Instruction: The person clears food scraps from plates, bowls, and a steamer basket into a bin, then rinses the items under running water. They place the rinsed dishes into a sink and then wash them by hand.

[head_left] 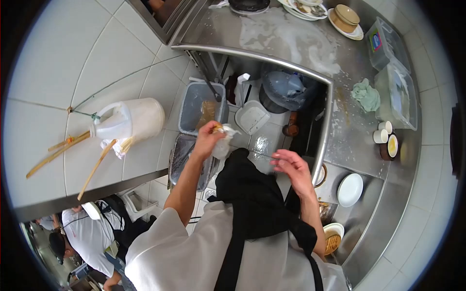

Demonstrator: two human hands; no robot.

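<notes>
My left hand (208, 140) is closed on a crumpled white napkin (223, 145), held over the floor beside the bins. Something small and orange-brown shows at its fingertips, too small to name. My right hand (294, 170) pinches a thin metal utensil (261, 154) that points left, in front of the black apron (252, 194); its kind is not clear. Just beyond my left hand stands a grey plastic bin (204, 89) with brown material inside. Nearer to me is a second bin lined with a clear bag (187, 157).
A steel counter (233, 36) holds stacked plates (306, 10), a green cloth (365, 95), clear tubs (395, 92) and small cups (381, 136). Under it are a bagged black bin (286, 89) and a white dustpan (252, 117). A white plate (350, 189) lies right. Another person (92, 233) bends at lower left.
</notes>
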